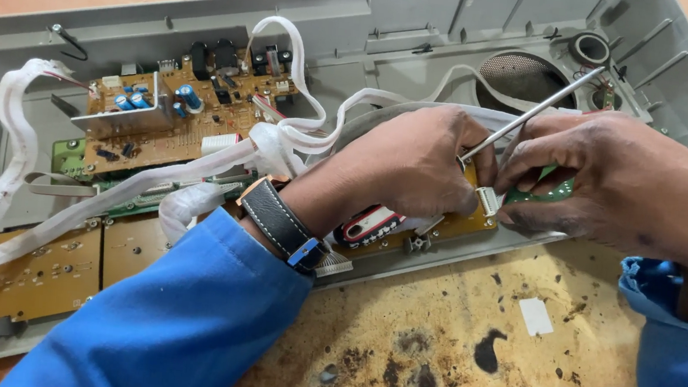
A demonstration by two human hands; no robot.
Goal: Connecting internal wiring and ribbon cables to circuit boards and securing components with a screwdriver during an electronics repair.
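Observation:
An opened grey plastic casing (425, 26) lies in front of me with brown circuit boards inside. My left hand (405, 161) grips a thin metal tool (538, 109) whose shaft slants up to the right, its tip down at a white connector (489, 199). My right hand (619, 180) pinches a small green circuit board (543, 190) beside that connector. Both hands rest over a brown board (457, 224) at the casing's front edge. A dark watch strap (279, 219) sits on my left wrist.
A larger brown board (176, 117) with blue capacitors and a metal heat sink sits at the left. White ribbon cables (15, 156) loop across the casing. A round speaker grille (524, 76) is behind my hands. The stained, scorched worktop (464, 337) lies in front.

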